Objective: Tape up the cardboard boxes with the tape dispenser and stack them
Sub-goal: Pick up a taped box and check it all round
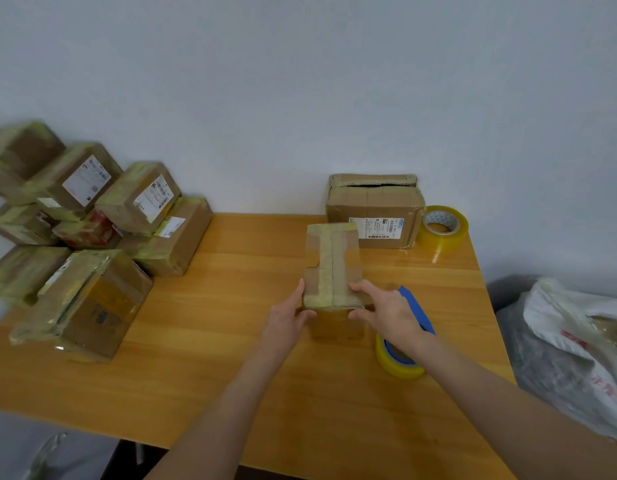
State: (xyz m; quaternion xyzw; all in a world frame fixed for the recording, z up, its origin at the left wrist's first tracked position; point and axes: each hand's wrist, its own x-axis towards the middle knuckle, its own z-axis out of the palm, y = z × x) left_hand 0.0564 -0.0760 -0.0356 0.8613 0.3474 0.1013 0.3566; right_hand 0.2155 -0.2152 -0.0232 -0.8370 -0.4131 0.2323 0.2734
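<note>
Cardboard box (333,268) on wooden table (231,306) by wall (300,98), in grip of left hand (286,320), right hand (386,315)

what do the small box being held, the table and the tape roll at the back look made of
Small box: matte brown cardboard, seams under glossy yellowish tape.
Table: wood or wood-look laminate, striped orange-brown grain, glossy by its reflections.
Tape roll: translucent yellow plastic film, shiny, on a pale printed core, probably cardboard.
</note>
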